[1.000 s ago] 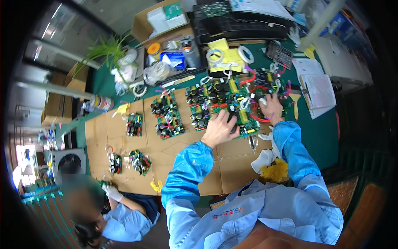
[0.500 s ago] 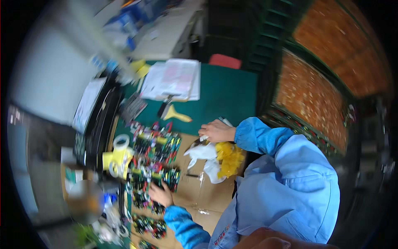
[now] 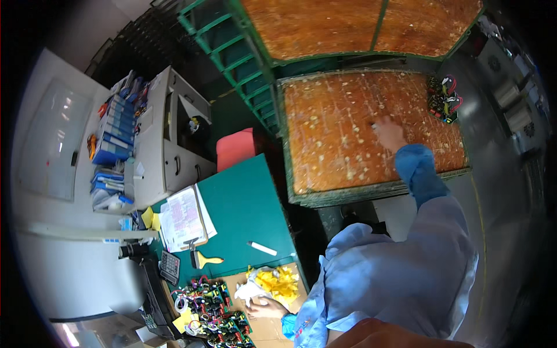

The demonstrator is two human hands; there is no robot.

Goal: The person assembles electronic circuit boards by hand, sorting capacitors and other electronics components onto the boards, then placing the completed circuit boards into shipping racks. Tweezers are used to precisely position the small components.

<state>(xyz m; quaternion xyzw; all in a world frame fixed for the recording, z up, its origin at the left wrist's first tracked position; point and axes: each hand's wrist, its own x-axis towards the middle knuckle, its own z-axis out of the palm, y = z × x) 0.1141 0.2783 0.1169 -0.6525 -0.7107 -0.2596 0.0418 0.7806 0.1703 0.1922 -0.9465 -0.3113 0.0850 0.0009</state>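
Observation:
My right hand (image 3: 390,132) reaches out over a worn orange-brown wooden board (image 3: 336,139); its fingers look stretched out, slightly blurred, with nothing visible in them. Whether it touches the board I cannot tell. On the board's far right corner lie circuit boards (image 3: 444,101) with pink wires. My left hand (image 3: 266,308) is low over brown cardboard (image 3: 270,332), fingers apart, just below crumpled white sheeting (image 3: 249,290) and a heap of yellow crumpled scraps (image 3: 279,283). To its left sit rows of assembled circuit boards (image 3: 212,301).
The green tabletop (image 3: 238,203) bears a white marker (image 3: 262,248), a yellow-handled brush (image 3: 206,259), a clipboard with papers (image 3: 184,217) and a calculator (image 3: 170,265). A red chair (image 3: 235,149) stands beyond it. A green metal frame (image 3: 232,61) rises beside the wooden board.
The view has swung right. My right hand has left the white sheeting and moved out over the wooden board. My left hand has gone from the circuit boards to beside the white sheeting.

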